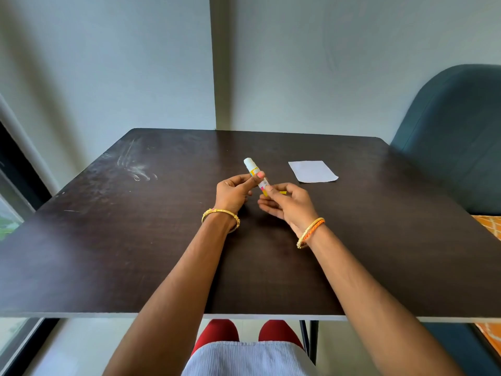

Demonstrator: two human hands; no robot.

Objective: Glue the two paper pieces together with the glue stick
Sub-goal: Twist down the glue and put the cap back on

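1. both hands meet on the glue stick (256,176), raised above the table (135,240): the right hand (288,204) pinches its lower end, nearest the body, and the left hand (234,192) pinches the upper barrel.
2. judging by this, it is the uncapping or twist-out step; next comes a firm counter-twist.
3. beyond and right of the stick, one white paper (313,171) lies flat; a second piece isn't visible.

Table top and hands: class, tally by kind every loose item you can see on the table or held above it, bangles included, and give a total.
Glue stick: 1, held in both the left hand and the right hand
White paper sheets: 1 visible, flat on the table
Wrist bangles: at least 2, one on each wrist
Total: 4
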